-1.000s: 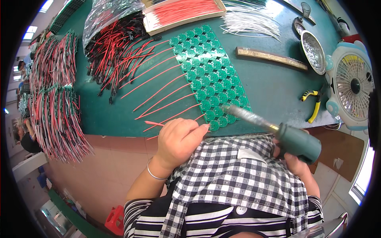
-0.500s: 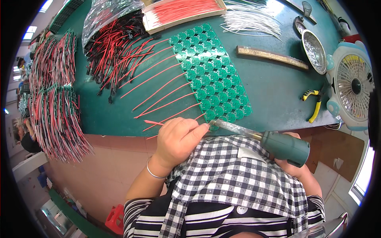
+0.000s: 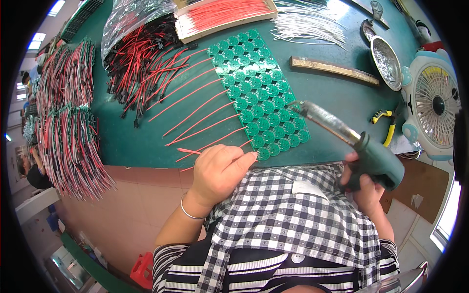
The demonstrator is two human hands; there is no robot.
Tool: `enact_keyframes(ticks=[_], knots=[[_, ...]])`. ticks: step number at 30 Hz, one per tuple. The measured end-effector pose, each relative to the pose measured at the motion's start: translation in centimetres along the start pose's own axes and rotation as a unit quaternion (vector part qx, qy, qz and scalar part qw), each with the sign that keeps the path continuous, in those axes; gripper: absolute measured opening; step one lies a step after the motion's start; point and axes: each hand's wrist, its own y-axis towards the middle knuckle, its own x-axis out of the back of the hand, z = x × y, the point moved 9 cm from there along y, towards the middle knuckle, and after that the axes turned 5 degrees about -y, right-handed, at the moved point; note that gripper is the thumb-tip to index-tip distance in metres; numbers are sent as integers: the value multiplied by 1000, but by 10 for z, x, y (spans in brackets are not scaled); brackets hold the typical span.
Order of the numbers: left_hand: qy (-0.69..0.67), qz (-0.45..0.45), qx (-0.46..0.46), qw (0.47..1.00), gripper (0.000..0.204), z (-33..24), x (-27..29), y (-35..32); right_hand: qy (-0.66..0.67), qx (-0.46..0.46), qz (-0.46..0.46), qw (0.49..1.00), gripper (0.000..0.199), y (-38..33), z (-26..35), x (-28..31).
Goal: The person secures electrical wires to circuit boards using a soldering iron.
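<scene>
My left hand (image 3: 219, 171) pinches a thin red wire (image 3: 188, 151) at the near corner of a green panel of round circuit boards (image 3: 259, 93). Several red wires (image 3: 195, 110) soldered to the panel's left edge fan out over the green table (image 3: 137, 141). My right hand (image 3: 364, 188) grips a green-handled soldering gun (image 3: 373, 158). Its long metal barrel (image 3: 325, 119) points up and left, with the tip hanging over the panel's right edge.
A heap of red-black leads (image 3: 139, 63) and a plastic bag lie at the back left. A tray of red wires (image 3: 224, 12), white wires (image 3: 305, 22), a solder bar (image 3: 334, 71), a metal dish (image 3: 386, 56), yellow pliers (image 3: 386, 124) and a small fan (image 3: 435, 105) lie to the right. Wire bundles (image 3: 68, 141) hang at the left.
The soldering gun has lifted away from the panel's near corner and swung right, its barrel now raised. My left hand stays at the corner with the red wire.
</scene>
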Motion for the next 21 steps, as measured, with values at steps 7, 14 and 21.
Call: enact_keyframes(ticks=[7, 14, 21], knots=[[-8, 3, 1, 1000, 33, 0, 3, 4, 101, 111, -159, 976, 51, 33, 9, 27], [-62, -45, -4, 997, 30, -3, 15, -2, 175, 132, -179, 959, 48, 61, 6, 39], [46, -58, -2, 997, 41, -15, 61, 27, 272, 132, -162, 940, 47, 75, -7, 52]])
